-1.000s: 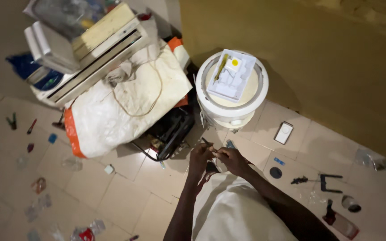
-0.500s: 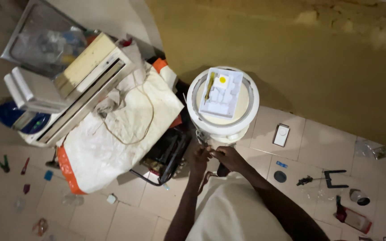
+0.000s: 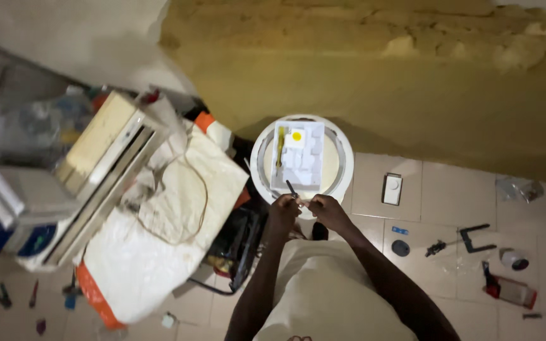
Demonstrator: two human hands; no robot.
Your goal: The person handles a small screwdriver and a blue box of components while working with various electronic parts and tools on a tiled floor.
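Both hands are closed in a pinch over something small; the left hand [image 3: 284,211] has a thin dark tool [image 3: 291,188] between its fingers, tip pointing up toward the bucket [image 3: 344,165], and the right hand [image 3: 328,210] is shut on a piece too small to make out, the two hands nearly touching. They sit at the near rim of the bucket, just above the person's lap.

My worry is the small part: held that finely over a tiled floor [image 3: 450,189] already strewn with bits, a slip of the tool would likely send it among them, hard to find in this dim light; a nudge at the rim could also shift the white tray [image 3: 299,158] lying on the bucket's lid.

That tray is a flat rectangle with a round yellow sticker [image 3: 296,136] at its top and a yellow strip down its left side. A small white switch plate [image 3: 392,189] lies on the floor to the right; further right, a little blue tag [image 3: 400,230], and a red-and-clear packet [image 3: 510,289] near the edge. A white sack [image 3: 159,252] with an orange corner slumps to the left.
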